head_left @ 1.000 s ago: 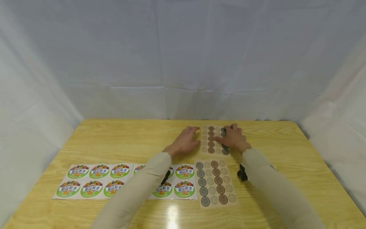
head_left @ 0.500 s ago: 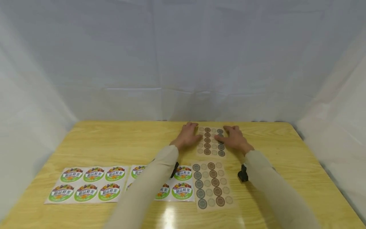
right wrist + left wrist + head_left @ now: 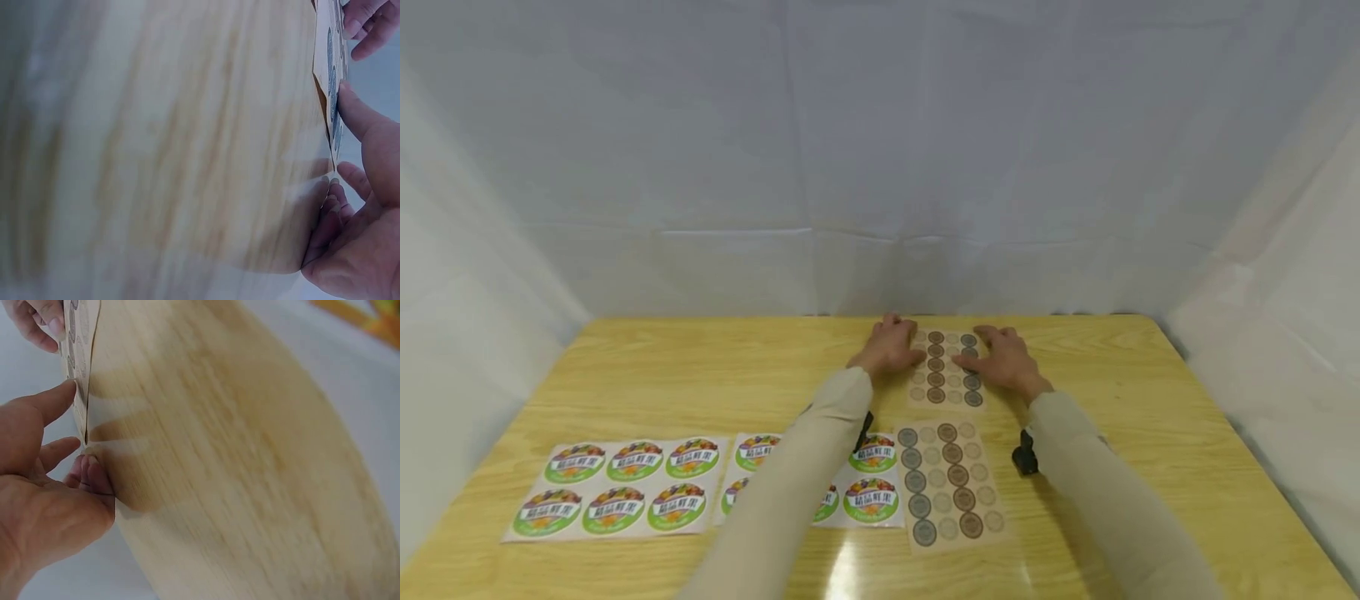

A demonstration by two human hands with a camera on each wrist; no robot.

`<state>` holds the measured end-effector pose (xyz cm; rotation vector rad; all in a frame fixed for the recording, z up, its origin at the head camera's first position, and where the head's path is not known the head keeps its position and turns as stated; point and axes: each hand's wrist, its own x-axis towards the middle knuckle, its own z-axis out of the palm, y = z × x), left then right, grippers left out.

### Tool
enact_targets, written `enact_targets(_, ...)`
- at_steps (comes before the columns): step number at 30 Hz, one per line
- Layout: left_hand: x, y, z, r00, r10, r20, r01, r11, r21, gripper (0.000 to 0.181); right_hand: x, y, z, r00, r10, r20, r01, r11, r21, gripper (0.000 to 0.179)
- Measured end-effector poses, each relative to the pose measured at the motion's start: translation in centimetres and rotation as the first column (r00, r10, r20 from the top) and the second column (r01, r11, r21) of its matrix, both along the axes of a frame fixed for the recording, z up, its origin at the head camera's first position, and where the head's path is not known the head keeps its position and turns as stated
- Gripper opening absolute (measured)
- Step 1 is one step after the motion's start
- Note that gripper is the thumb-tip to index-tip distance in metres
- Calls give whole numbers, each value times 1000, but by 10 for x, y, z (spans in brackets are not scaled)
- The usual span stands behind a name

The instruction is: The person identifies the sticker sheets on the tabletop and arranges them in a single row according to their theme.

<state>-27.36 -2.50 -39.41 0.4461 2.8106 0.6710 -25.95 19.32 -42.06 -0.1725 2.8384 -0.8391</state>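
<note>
Toward the table's far edge lies a tan sheet of round stickers with brown and grey circles. My left hand is at its left edge, thumb on the sheet and the other fingers spread beside it. At the right edge, my right hand rests its thumb on the sheet, fingers extended along the side. Both wrist views show thumbs on top and fingertips down by the table at the edges; the near corner of the sheet is slightly raised in the right wrist view. A second tan sticker sheet lies nearer the body.
Two white sheets of round fruit labels lie in a row at the left: one sheet in full view, the other partly under the left sleeve. White cloth hangs behind the wooden table.
The right hand's fingers have moved off the far sheet's top to its right edge, thumb still on it. The left hand has come up against the left edge. The whole view has shifted slightly.
</note>
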Motion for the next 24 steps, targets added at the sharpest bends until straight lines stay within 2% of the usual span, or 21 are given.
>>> enact_targets(10,-3,-2,-2,999,33,17,-34,999,22,55,-2,-4,-2,1000,-7,-12,8,1000,7,71)
enact_targets(18,0,2,-1,999,39,15,-40,998,43,49,0,-2,2,1000,-21,-16,21,999,26,63)
enact_targets(24,0,6,1,996,88,22,-88,996,30,45,-3,-6,3,1000,5,-26,-3,998,67,61)
